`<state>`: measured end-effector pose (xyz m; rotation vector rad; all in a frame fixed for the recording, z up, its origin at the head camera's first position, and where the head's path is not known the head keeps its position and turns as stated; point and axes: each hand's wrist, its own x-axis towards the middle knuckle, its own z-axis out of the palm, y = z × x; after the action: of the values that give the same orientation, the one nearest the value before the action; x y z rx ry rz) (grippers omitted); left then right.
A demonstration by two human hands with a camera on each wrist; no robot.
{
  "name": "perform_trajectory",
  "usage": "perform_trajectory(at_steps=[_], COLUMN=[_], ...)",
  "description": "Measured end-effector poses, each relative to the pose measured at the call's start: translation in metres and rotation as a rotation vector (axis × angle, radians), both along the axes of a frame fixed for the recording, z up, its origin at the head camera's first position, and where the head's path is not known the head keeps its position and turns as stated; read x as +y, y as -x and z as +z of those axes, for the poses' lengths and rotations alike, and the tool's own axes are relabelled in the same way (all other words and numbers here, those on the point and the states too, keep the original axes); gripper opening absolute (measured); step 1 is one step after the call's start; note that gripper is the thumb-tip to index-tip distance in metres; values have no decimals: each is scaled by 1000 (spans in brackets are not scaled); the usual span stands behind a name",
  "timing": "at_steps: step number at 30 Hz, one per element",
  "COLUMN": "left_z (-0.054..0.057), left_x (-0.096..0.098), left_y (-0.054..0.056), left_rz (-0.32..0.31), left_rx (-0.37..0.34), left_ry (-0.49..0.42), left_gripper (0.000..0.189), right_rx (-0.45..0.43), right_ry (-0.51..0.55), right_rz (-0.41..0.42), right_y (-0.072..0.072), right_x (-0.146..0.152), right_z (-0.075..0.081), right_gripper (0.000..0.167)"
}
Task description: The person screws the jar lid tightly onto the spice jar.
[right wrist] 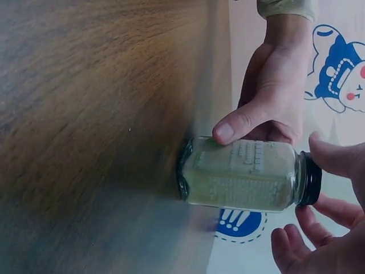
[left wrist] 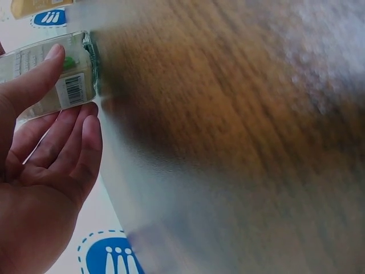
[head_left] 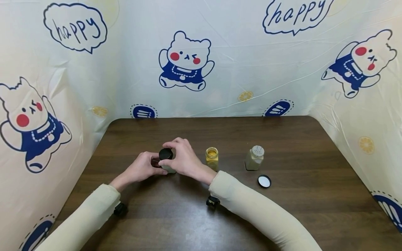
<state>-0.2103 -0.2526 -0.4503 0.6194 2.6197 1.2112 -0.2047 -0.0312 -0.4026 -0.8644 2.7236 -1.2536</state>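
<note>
A glass spice jar [right wrist: 242, 177] of pale greenish powder stands on the table, left of the middle, with a black lid [head_left: 165, 153] on top. My left hand [head_left: 142, 167] grips its body low down, thumb on one side and fingers on the other. In the left wrist view a label with a barcode [left wrist: 73, 90] shows near the jar's base. My right hand [head_left: 188, 162] comes from the right and pinches the black lid between thumb and fingers. The right wrist view has the lid's rim sitting on the jar's neck.
Right of my hands, a lidless jar of yellow powder [head_left: 212, 159] stands on the brown wooden table [head_left: 194, 216]. Further right is a jar with a perforated shaker top [head_left: 255, 158], and a loose black lid [head_left: 264, 181] lies white inside up. Printed cloth surrounds the table.
</note>
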Motion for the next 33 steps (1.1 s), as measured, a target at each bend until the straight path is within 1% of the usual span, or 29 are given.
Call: perform_trajectory(at_steps=[3,5,8,10,13,16,23,27,33], left_z=[0,0,0,0,0,0,1,1,2], left_x=[1,1,1,1,1,0,1,1,0], left_y=[0,0,0,0,-1,-1,-2,-1,0], left_rz=[-4,-3,2,9,8,13,8,4,2], left_rx=[-3,-9,-17,-18,-13,-11,-22,-20,-24], left_ry=[-4,-8,-8,0,6,8,5,6,6], left_gripper=[27,26,27,28,29,30,30,30,30], right_rx=[-17,-51,-129,-209,-321,-392,-394,-398,-394], right_ry=[33,85,175,249,339,387,371,365,327], right_rz=[37,78,140,169,186,182,180,156,114], right_y=[0,1,4,5,7,7,8,7,6], right_x=[3,5,8,10,11,11,11,9,9], right_z=[-1,-1,-1,-1,-1,-1,-1,-1,1], right_gripper=[60,59,58,59,60,60,55,51,47])
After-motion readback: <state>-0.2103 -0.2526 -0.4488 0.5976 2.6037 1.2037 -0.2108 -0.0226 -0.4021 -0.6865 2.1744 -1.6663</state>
